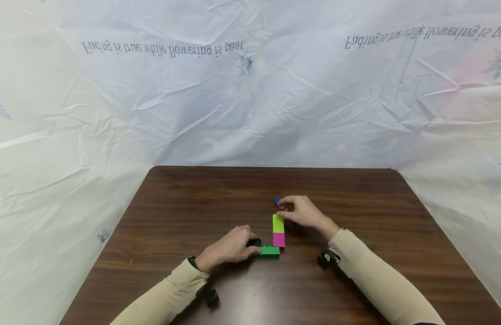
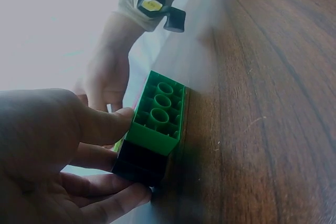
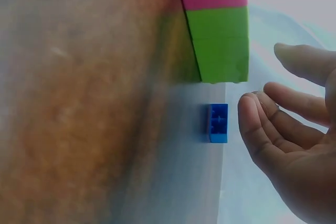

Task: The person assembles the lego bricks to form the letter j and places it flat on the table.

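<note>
My left hand (image 1: pixel 232 245) grips a black building brick (image 2: pixel 139 162) with its fingers, the thumb against a green brick (image 1: pixel 269 252) beside it. The green brick lies on its side; in the left wrist view its hollow underside with round tubes shows. At its right end in the head view begins an upright line of joined bricks, magenta (image 1: pixel 278 239) nearest me and lime green (image 1: pixel 278 223) beyond. My right hand (image 1: pixel 302 210) hovers around the lime end, fingers loosely bent and holding nothing. Close to its fingertips lies a small blue brick (image 3: pixel 218 123), hollow side showing, apart from the lime end.
The bricks lie on a dark brown wood-grain table (image 1: pixel 185 198) with rounded far corners. A pale printed sheet (image 1: pixel 250 104) hangs behind and along both sides. Each wrist carries a small black camera mount (image 1: pixel 211 298).
</note>
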`<state>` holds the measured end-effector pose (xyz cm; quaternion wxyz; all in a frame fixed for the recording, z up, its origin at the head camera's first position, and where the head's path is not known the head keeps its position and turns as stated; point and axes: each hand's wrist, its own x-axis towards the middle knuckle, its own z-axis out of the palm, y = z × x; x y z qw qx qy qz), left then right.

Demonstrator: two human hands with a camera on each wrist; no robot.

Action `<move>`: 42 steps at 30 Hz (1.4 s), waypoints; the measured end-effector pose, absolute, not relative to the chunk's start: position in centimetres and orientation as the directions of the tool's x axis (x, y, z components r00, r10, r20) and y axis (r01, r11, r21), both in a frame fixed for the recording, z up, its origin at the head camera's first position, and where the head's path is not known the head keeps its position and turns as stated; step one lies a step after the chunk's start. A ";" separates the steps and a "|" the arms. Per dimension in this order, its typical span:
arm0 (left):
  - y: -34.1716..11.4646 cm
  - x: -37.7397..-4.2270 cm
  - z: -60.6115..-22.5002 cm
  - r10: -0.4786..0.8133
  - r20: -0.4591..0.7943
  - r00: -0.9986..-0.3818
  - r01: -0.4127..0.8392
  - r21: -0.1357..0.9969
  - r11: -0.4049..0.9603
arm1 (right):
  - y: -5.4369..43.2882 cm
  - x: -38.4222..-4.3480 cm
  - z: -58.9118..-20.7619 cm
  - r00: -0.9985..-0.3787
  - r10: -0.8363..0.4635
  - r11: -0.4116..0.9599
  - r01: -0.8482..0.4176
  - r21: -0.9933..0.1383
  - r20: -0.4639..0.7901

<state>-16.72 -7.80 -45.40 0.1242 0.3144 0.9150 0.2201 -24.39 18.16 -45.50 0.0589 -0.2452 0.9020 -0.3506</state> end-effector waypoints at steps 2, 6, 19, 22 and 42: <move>-7.8 -16.7 -45.4 0.630 -0.085 -0.772 0.522 0.480 0.705 | 18.2 -24.6 -45.3 -0.876 -0.476 0.636 -0.402 -0.659 0.075; -7.7 -16.6 -45.4 0.627 -0.084 -0.774 0.521 0.477 0.707 | 18.2 -25.2 -45.0 -0.878 -0.472 0.642 -0.405 -0.651 0.081; -7.9 -16.6 -45.5 0.625 -0.092 -0.775 0.512 0.490 0.706 | 18.1 -26.2 -44.9 -0.885 -0.452 0.656 -0.418 -0.629 0.116; -7.9 -16.6 -45.5 0.624 -0.091 -0.776 0.512 0.487 0.708 | 18.1 -26.5 -44.9 -0.887 -0.448 0.669 -0.417 -0.615 0.113; -8.0 -16.8 -45.4 0.628 -0.088 -0.773 0.519 0.483 0.706 | 18.0 -27.6 -45.1 -0.900 -0.434 0.734 -0.383 -0.561 0.046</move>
